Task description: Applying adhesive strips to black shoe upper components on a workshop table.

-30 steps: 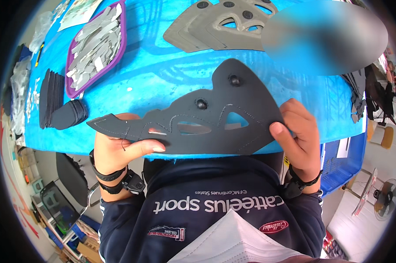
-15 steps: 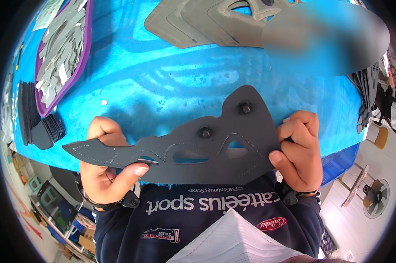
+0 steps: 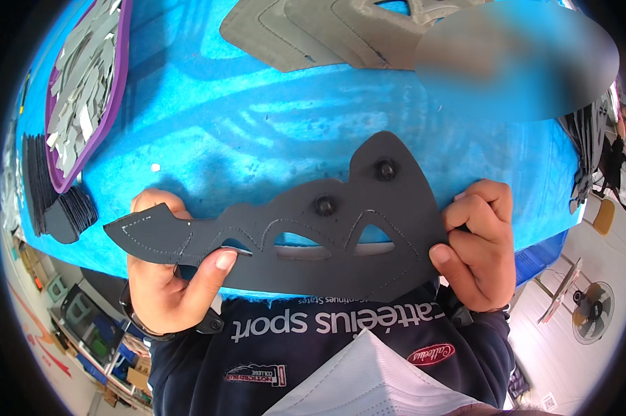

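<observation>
Dark grey cut-out panel (image 3: 306, 236), stitched, w/ two studs, was held up flat over the near edge of the blue table (image 3: 257, 118); it had come closer to the camera vs a sec earlier, same grip, so apparently being looked over. Grey panels (image 3: 306, 31) were stacked at the far edge, purple tray (image 3: 115, 90) of grey scraps far left, black pieces (image 3: 56, 201) beside it. Left hand (image 3: 164, 277) pinched the narrow end, thumb on top; right hand (image 3: 476, 246) was clamped on the wide end.
</observation>
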Available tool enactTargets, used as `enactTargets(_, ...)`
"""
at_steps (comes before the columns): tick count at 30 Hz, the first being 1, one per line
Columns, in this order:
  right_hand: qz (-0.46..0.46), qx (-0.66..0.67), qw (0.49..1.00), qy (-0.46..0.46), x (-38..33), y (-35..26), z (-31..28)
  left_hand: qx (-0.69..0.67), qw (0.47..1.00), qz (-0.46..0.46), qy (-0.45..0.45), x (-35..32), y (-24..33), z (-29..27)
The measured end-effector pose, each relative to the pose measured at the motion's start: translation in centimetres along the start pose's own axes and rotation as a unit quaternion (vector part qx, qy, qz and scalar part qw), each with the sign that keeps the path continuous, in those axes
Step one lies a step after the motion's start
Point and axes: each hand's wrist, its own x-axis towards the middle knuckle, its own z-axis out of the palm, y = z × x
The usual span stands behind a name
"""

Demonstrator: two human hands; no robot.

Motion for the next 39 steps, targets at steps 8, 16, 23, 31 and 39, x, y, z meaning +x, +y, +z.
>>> enactTargets(8,0.005,-0.004,1.000,0.003,-0.1,0.0,0.3,0.040,0.997,0.059,-0.001,0.4,-0.2,0.2)
enactTargets(16,0.005,-0.011,1.000,0.013,-0.1,-0.1,0.3,0.050,0.997,0.054,-0.023,0.7,0.2,-0.1)
enactTargets(23,-0.026,-0.102,0.993,0.060,0.0,-0.6,1.5,0.153,0.985,0.075,-0.002,1.0,0.4,0.2)
enactTargets(31,-0.066,0.037,0.990,0.118,-1.4,0.2,0.8,-0.178,0.983,-0.028,0.025,-0.4,0.9,0.1)
enactTargets(39,-0.060,0.417,0.875,0.237,-3.0,-3.2,3.5,-0.466,0.880,0.024,0.088,-2.2,2.9,3.3)
